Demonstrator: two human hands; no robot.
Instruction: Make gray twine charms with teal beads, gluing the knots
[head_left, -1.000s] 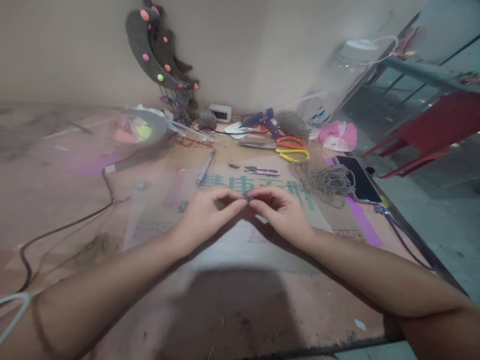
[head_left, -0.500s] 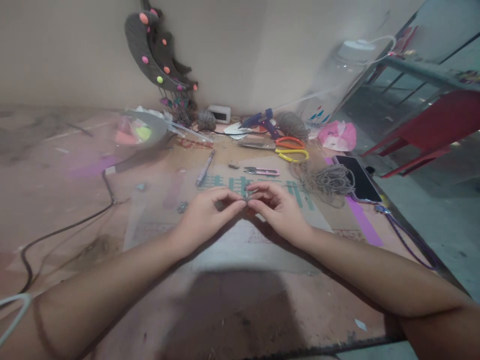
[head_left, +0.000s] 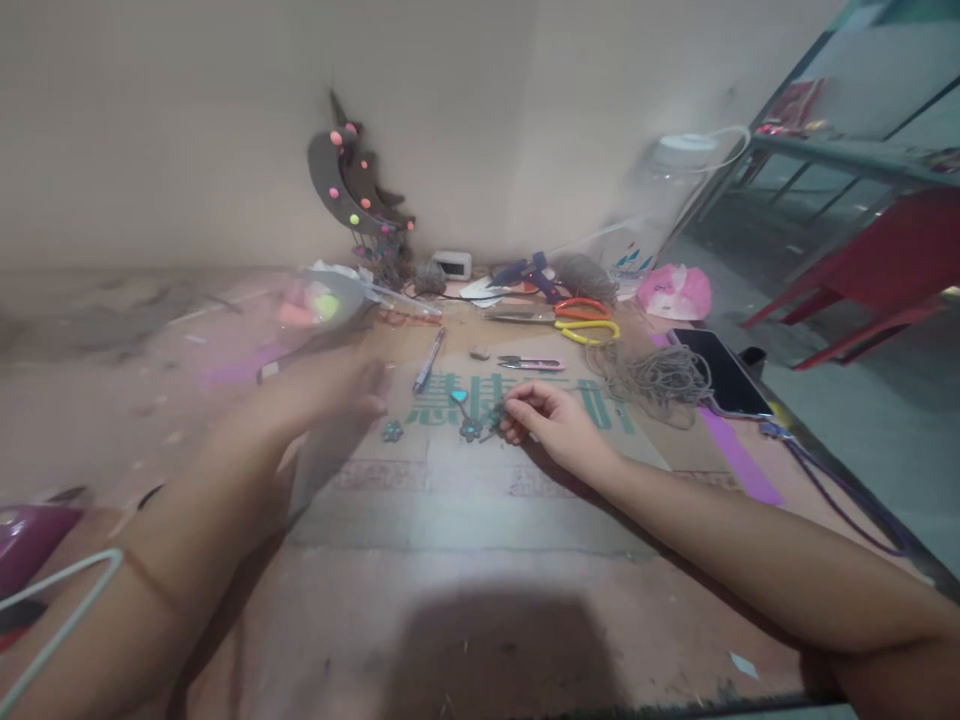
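Observation:
My right hand (head_left: pixel 544 425) rests on the cardboard sheet (head_left: pixel 465 490), fingers curled in a pinch on a thin string of small teal charms (head_left: pixel 471 428) that lies on the sheet. My left hand (head_left: pixel 341 385) is lifted and stretched toward the back left, blurred by motion, near the clear bowl of bright pom-poms (head_left: pixel 319 305); its fingers do not show clearly. A single small charm (head_left: pixel 391 432) lies just below it.
A pen (head_left: pixel 429 360), thread snips (head_left: pixel 529 362), orange and yellow scissors (head_left: pixel 581 318), blue glue gun (head_left: pixel 529 272), twine bundle (head_left: pixel 652 372) and phone (head_left: pixel 724 372) lie behind. A dark crescent decoration (head_left: pixel 352 195) leans on the wall. Red chair (head_left: pixel 877 275) at right.
My hands were pinched together on a small piece; now the left hand has left it and swung out to the back left. The camera has tilted, and the charm string lies on the cardboard.

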